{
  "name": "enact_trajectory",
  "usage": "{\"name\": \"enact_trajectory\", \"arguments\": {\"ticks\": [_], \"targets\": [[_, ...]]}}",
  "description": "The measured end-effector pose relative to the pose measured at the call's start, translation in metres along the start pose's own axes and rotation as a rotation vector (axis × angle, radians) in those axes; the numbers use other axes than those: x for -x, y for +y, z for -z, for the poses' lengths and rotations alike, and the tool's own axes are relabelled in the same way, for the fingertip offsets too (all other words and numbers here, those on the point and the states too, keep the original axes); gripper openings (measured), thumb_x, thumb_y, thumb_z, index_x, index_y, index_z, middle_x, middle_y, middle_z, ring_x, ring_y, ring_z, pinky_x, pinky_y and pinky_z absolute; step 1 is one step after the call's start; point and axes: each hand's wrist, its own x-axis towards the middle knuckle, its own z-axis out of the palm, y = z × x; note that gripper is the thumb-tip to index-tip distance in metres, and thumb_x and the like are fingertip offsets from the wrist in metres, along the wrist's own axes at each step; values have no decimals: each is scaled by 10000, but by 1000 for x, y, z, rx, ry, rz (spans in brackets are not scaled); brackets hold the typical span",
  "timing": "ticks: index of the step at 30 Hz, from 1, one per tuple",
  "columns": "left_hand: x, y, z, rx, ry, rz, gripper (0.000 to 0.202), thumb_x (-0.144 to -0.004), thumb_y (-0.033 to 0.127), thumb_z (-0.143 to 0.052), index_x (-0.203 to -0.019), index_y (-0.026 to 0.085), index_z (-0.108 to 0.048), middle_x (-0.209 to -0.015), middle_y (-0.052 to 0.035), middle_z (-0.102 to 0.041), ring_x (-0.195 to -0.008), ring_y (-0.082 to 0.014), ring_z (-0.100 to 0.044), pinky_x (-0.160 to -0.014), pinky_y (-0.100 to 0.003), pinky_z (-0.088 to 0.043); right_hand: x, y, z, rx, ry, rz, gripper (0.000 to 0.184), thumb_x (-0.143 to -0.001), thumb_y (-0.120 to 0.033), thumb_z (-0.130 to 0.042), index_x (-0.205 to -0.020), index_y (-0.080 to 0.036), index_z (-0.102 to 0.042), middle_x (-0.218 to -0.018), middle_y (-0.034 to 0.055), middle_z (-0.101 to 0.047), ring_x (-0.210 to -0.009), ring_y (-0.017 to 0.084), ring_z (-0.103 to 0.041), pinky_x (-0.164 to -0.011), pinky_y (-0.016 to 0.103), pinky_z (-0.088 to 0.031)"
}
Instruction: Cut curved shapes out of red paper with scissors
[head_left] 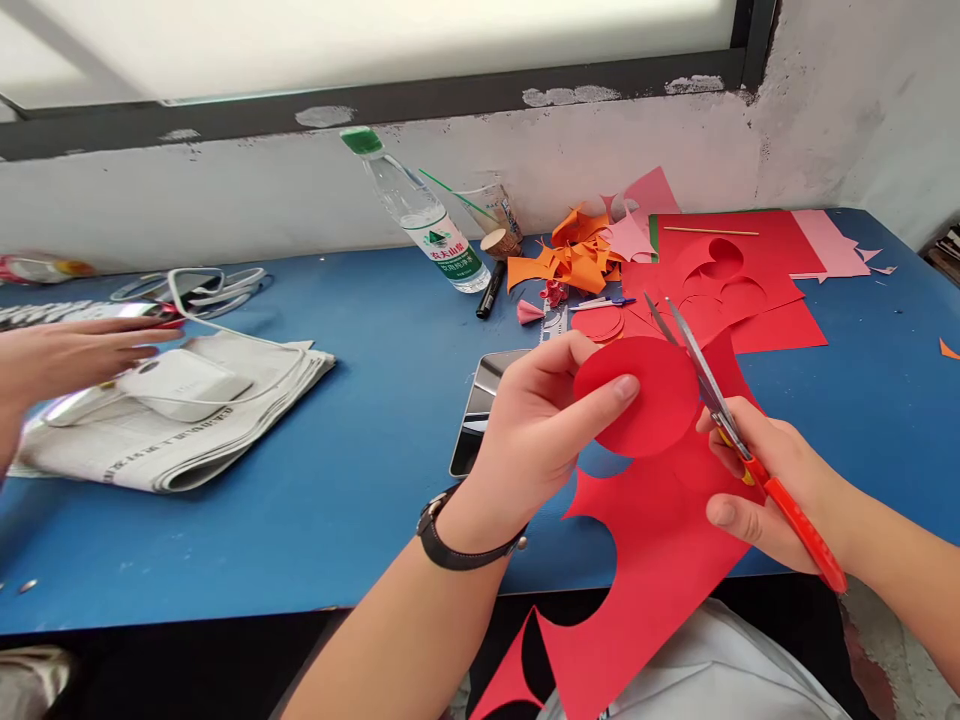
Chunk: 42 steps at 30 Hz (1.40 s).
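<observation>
My left hand [541,420], with a black watch on the wrist, pinches a red paper circle [641,400] between thumb and fingers. The circle is still joined to a large red sheet [652,560] with round holes cut from it, which hangs over the table's front edge. My right hand [765,490] grips red-handled scissors [720,400], their blades open and pointing up-left along the circle's right edge. A tablet or phone [484,400] lies flat just behind my left hand.
Red, pink and orange paper scraps [675,260] pile at the back right of the blue table [375,400]. A tilted water bottle [424,215], black marker [491,290] and plastic cup stand near the wall. At left, another person's hand [67,360] rests by a white charger on folded newspaper [187,420].
</observation>
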Motion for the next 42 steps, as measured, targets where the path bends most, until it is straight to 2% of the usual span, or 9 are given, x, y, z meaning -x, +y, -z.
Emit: {"name": "enact_trajectory", "arguments": {"ticks": [7, 11, 15, 18, 23, 31, 35, 39, 42], "targets": [[0, 0, 1, 17, -6, 14, 428, -835, 368, -1025, -723, 215, -641, -744, 12, -686, -643, -140, -608, -584, -256, -558, -2, 1, 1, -7, -28, -12, 712, -990, -953, -558, -1195, -272, -595, -913, -11, -579, -746, 183, -488, -658, 304, -477], [1, 1, 0, 14, 3, 35, 428, -818, 385, -1034, -730, 217, -650, -748, 10, -689, -645, -147, -615, -586, -265, -564, -1, 3, 0, -15, -45, -51, 780, -970, -1009, -463, -1197, -275, -598, -897, -10, -548, -758, 199, -498, -769, 348, -571], [1, 1, 1, 15, 10, 43, 433, -808, 396, -1039, -736, 217, -652, -772, 0, -707, -658, -156, -630, -583, -272, -570, 0, 5, 0, -28, -49, -48, 776, -963, -1005, -491, -1197, -272, -596, -952, 13, -570, -827, 226, -568, -844, 390, -624], [1, 0, 1, 30, 11, 31, 398, -821, 367, -1033, -750, 215, -672, -788, -3, -720, -675, -156, -642, -584, -266, -570, 0, 4, 0, -11, -32, -45, 783, -962, -1011, -478, -1188, -271, -600, -943, 8, -570, -817, 218, -567, -814, 372, -613], [0, 1, -1, 16, 16, -4, 414, -829, 365, -1031, -719, 214, -662, -771, -4, -712, -688, -160, -645, -602, -273, -583, 0, 0, 2, 38, -25, -6, 759, -984, -985, -501, -1218, -271, -606, -890, -12, -585, -735, 186, -534, -655, 306, -510], [0, 3, -4, -38, 34, -20, 495, -782, 444, -1065, -702, 219, -632, -712, 13, -666, -624, -144, -593, -560, -271, -553, -1, 0, 3, -32, -40, -24, 789, -912, -998, -618, -1229, -277, -658, -982, 47, -665, -828, 249, -629, -731, 384, -620], [0, 1, -2, -22, 21, -36, 462, -818, 385, -1042, -698, 219, -628, -691, 25, -644, -592, -126, -548, -537, -260, -513, -2, 0, 3, -5, -27, 0, 761, -936, -983, -605, -1212, -275, -640, -980, 38, -660, -794, 228, -600, -696, 364, -584], [0, 1, -1, -12, 7, -39, 437, -846, 356, -1019, -698, 219, -632, -681, 26, -635, -584, -122, -537, -533, -255, -500, -2, 1, 3, 25, -39, -9, 754, -938, -989, -597, -1198, -281, -598, -913, -11, -595, -735, 189, -520, -642, 320, -503], [0, 2, -1, 1, 7, -10, 441, -828, 371, -1030, -711, 219, -633, -695, 22, -642, -591, -129, -553, -529, -260, -507, -2, 2, 3, 14, -37, -25, 779, -940, -1020, -521, -1184, -283, -579, -886, -31, -543, -728, 180, -476, -685, 326, -508]]}}
